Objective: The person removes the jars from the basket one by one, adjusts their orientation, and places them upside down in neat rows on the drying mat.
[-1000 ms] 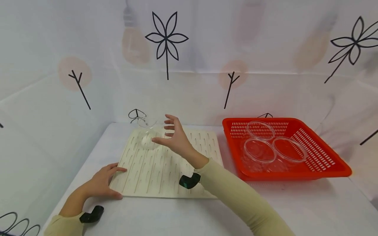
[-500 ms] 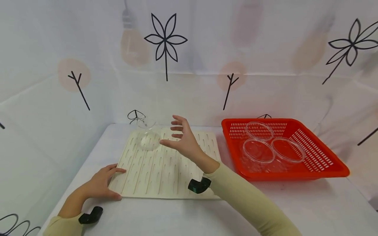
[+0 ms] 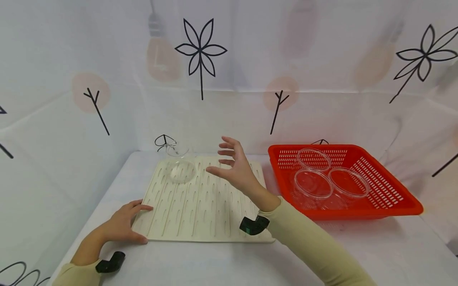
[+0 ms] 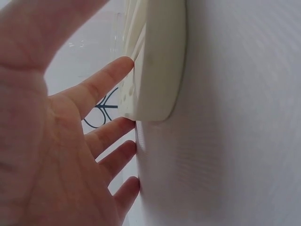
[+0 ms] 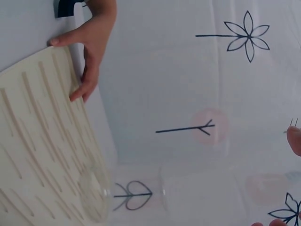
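Note:
A clear, round plastic container (image 3: 181, 169) stands upright at the back left of a cream, ridged draining mat (image 3: 204, 210). Its see-through wall lets the patterned cloth show behind it in the right wrist view. To its right, my right hand (image 3: 237, 171) is held above the mat with thumb and fingers spread apart, holding nothing. My left hand (image 3: 121, 224) rests at the mat's near left corner. Its thumb lies at the front edge and its index finger touches the left edge; in the left wrist view, the fingers (image 4: 110, 75) reach out fairly straight.
A red plastic basket (image 3: 397, 190) with slotted sides sits on the right of the white-covered table (image 3: 193, 264). Three clear round containers (image 3: 313, 183) stand inside it. White cloth (image 3: 236, 115) with printed flowers hangs behind and at the left.
My right hand has moved right, away from the clear container, which stays standing on the mat. My left hand keeps its place at the mat's corner.

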Demonstrator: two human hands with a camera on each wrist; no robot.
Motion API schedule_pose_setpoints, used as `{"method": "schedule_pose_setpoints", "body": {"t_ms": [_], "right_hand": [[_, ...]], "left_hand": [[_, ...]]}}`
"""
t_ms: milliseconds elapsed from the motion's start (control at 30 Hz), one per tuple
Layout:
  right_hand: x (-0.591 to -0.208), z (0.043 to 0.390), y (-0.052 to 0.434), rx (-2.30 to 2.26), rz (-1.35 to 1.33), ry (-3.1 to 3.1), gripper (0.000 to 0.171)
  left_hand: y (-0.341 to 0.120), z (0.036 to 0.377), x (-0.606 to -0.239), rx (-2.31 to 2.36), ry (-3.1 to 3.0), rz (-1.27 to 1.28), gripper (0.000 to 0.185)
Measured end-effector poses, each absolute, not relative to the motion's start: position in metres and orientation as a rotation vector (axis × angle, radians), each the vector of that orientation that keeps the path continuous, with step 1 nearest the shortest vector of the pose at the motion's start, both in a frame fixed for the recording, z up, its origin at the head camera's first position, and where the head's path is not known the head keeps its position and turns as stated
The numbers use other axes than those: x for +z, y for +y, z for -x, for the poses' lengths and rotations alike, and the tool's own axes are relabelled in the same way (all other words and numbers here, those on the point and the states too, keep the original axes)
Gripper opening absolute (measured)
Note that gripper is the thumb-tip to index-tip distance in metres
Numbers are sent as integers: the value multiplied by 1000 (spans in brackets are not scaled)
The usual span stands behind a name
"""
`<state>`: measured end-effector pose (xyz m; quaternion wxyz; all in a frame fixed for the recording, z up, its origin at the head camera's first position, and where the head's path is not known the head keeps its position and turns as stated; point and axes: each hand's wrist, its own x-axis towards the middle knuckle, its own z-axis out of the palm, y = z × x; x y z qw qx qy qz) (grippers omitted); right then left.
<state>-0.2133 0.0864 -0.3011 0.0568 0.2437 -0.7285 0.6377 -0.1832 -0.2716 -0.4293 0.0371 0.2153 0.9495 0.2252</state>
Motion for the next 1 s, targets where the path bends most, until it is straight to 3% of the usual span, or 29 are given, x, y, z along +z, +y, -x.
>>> {"method": "schedule_pose_setpoints", "body": {"t_ms": [200, 467, 1000], "right_hand": [[-285, 197, 95, 1888, -703, -2250, 79], [-302, 214, 116, 1816, -679, -2231, 80], [-287, 217, 165, 1755, -583, -2235, 78]], "left_hand": [[-271, 183, -428, 691, 2916, -687, 84], [-272, 184, -430, 679, 2909, -675, 85], [-271, 183, -431, 708, 2919, -656, 86]]}}
